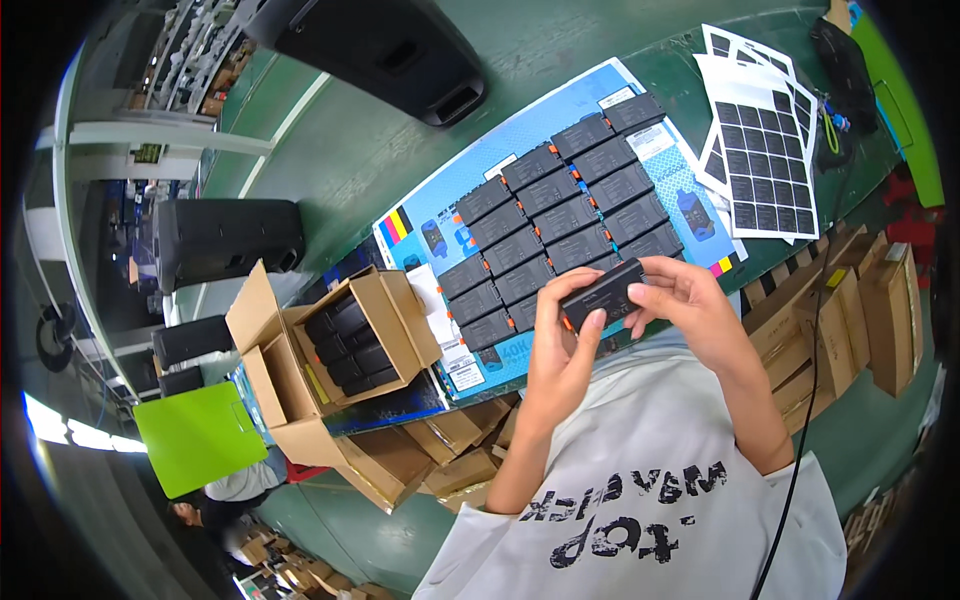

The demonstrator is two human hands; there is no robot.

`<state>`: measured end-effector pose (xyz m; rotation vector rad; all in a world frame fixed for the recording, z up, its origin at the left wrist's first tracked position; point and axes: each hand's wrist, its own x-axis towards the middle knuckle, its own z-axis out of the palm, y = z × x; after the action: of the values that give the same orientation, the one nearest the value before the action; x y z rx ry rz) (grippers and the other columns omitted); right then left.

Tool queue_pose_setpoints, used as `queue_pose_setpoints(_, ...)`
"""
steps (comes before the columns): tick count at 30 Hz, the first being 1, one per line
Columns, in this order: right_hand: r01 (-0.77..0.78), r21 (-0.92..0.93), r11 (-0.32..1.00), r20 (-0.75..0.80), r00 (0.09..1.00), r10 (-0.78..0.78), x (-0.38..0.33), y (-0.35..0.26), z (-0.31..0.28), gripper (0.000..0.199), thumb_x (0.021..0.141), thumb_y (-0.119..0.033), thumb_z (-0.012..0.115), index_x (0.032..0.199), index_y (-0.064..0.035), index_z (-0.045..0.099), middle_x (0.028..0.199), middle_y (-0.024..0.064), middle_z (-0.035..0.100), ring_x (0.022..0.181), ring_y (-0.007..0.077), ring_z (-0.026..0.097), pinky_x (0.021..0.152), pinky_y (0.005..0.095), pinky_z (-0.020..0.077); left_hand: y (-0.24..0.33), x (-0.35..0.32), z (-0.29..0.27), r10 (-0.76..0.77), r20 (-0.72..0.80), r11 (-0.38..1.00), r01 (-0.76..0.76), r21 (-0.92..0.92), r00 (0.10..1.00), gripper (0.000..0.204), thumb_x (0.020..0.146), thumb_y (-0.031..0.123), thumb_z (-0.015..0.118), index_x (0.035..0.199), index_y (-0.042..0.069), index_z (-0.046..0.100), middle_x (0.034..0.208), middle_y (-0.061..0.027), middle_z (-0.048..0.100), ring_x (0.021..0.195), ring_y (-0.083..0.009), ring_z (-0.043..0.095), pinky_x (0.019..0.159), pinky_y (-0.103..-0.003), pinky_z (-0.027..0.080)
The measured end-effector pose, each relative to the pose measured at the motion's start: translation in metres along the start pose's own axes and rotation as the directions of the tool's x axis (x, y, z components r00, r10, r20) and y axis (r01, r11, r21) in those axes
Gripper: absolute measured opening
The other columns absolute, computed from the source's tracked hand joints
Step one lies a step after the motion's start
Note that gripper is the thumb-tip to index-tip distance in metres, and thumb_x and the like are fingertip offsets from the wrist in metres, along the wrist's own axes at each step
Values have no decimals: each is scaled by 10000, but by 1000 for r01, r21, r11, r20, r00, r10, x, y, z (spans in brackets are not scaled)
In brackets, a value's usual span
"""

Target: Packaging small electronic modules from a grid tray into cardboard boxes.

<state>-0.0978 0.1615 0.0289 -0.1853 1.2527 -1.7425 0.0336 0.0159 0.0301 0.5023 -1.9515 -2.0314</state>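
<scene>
Both hands hold one black rectangular block with faint print on its face (604, 296) in front of my body. My left hand (561, 350) grips its left end, thumb on the near side. At the right end, my right hand (688, 304) pinches it between thumb and fingers. A bit of orange shows on the block by my left thumb. Just beyond lie several rows of similar black blocks (545, 193), many with small orange ends, set close together on a blue printed sheet (403, 250).
An open cardboard box (402, 313) holding several black blocks stands left. Sheets of black labels (768, 168) lie at the far right of the green table (540, 50). Large black speaker-like cases (385, 55) stand beyond. Cardboard boxes (890, 320) stand below the table; a dark cable (800, 450) hangs right.
</scene>
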Motion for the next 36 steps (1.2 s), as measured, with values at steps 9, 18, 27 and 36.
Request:
queue_pose_setpoints(9,182,-81,980,-342,918,-199,64,-11,-65,419,1027,-171,672,1342,68,533,964,122,695,784,184,706,756,297,565,-11,2,-95,209,-366,716,113,689,907,386,1027,30,550,1411,-4,542,1383,-153,612,1162,-255,632,994,-374,509)
queue_pose_setpoints(18,218,-349,911,-469,801,-371,139,-10,-134,495,1062,-211,625,1412,121,515,1077,178,679,807,182,692,728,279,553,-48,16,-150,359,-199,208,129,970,912,454,861,-121,546,1310,-53,572,1299,-225,603,1157,-423,582,1032,-476,479)
queue_pose_setpoints(27,182,-672,718,-458,660,-596,156,4,-126,344,1029,-192,683,1224,83,616,1032,169,659,680,172,708,591,272,545,-37,31,-178,62,-99,43,97,994,993,470,792,-131,613,1237,17,643,1159,-164,648,1094,-372,606,944,-469,503)
queue_pose_setpoints(36,382,-614,691,-407,597,-692,102,21,-142,284,1124,-234,519,1066,23,625,852,88,659,669,95,628,603,230,479,-12,23,-187,43,-58,268,44,962,997,497,825,-89,673,1296,63,631,1171,-147,650,1150,-375,603,1001,-471,500)
